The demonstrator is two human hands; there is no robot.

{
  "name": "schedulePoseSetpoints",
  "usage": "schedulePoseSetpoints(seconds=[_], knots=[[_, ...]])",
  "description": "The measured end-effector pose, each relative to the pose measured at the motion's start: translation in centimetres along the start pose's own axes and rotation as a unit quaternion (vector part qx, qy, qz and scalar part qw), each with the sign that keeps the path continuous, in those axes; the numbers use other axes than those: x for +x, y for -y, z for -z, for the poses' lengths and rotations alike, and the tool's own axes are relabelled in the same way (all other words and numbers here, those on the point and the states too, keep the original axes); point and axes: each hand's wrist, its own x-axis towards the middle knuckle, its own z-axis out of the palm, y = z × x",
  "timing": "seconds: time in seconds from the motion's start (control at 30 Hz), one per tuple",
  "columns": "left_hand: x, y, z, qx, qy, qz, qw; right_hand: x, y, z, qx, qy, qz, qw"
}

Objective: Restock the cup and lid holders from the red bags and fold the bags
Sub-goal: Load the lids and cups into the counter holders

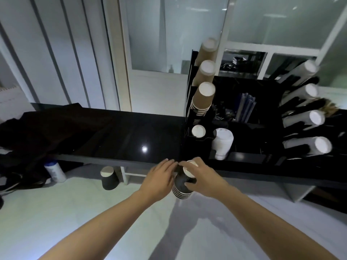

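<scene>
Cups, stacked black, held in right hand grip; left hand flat alongside, fingers straight.

Glossy black countertop, light glare near front edge. Dark crumpled cloth heaped at its left end. White cylindrical plastic bottle with blue label on pale floor below. Frosted glass panels and white ribbed wall behind.

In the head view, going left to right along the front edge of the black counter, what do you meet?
White bottle → lone upside-down black cup → left hand → stack of black cups held between both hands → right hand.
</scene>
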Motion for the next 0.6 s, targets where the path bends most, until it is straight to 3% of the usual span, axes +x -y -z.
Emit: schedulePoseSetpoints(seconds=[0.33,0.6], knots=[[8.7,-3.4,8.0,0.022,-0.112,-0.071,0.991,0.5,1.4,15.7,-0.022,-0.166,0.033,0.985],[12.1,-3.3,8.5,0.032,-0.120,-0.066,0.990,3.9,0.2,19.4,-0.033,-0.193,0.025,0.980]])
